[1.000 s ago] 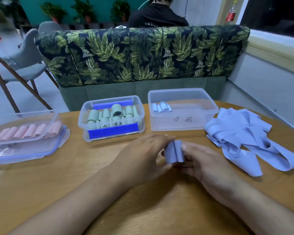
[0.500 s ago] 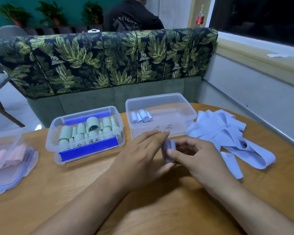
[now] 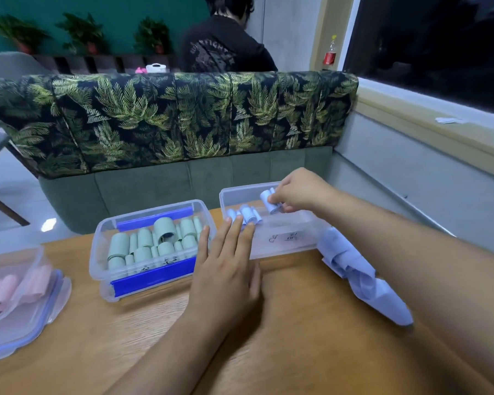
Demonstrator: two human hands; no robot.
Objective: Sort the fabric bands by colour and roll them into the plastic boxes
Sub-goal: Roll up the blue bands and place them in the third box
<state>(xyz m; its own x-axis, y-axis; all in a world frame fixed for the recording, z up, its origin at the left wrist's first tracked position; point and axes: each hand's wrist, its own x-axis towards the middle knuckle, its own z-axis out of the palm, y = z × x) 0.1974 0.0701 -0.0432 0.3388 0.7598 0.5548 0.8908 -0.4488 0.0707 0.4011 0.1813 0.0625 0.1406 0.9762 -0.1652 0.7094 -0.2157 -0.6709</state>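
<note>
The right hand (image 3: 300, 192) pinches a blue roll (image 3: 269, 201) between thumb and curled fingers (image 3: 287, 205), holding it just above the clear box (image 3: 283, 240) at 12 o'clock on the desk (image 3: 297, 323), not yet set down. The left hand (image 3: 226, 269) lies flat with straight, spread fingers whose tips reach the box's near-left wall; it grips nothing, and whether it touches the stored blue rolls (image 3: 247, 215) at the box's 9 o'clock end cannot be told. The main risk looks to be unrolling: the band is soft and nothing fastens it, so if it is let go from a height or laid with its free end upward, it would likely spring loose, as 1 big coil in the green box (image 3: 97, 252) at 10 o'clock seems to have done. Setting it well apart from the other rolls would leave nothing to brace it. The light box may slide if the left hand lifts too soon. The right forearm crosses the loose blue bands (image 3: 360, 277) at 3 o'clock and could drag them off the desk's edge on the way back. The pink box (image 3: 20, 309) sits at 8 o'clock, well clear.
</note>
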